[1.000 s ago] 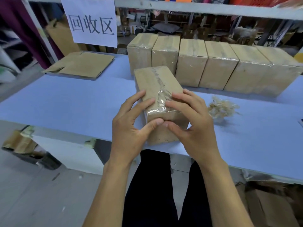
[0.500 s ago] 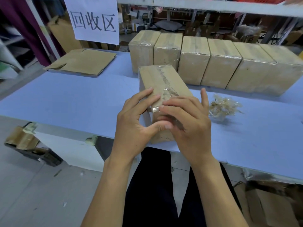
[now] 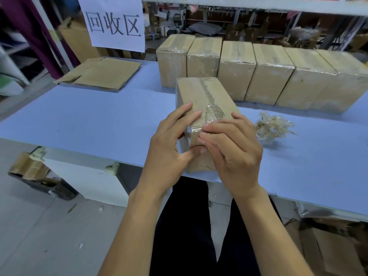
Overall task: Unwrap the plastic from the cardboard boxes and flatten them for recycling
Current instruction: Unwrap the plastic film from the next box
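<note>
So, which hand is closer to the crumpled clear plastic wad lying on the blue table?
Right. The right hand is beside the crumpled clear plastic wad, apart from it; the left hand is farther, across the box.

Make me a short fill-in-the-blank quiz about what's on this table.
1. Both hands work on the plastic-wrapped box at the table's ____ edge.
2. Behind it, ____ wrapped boxes stand in a row.
3. The crumpled plastic lies to the box's ____.
4. The flattened cardboard lies beneath a paper ____.

Answers: near; six; right; sign

Bare forearms without sleeves, ringless hands, and dark black trousers.
</note>
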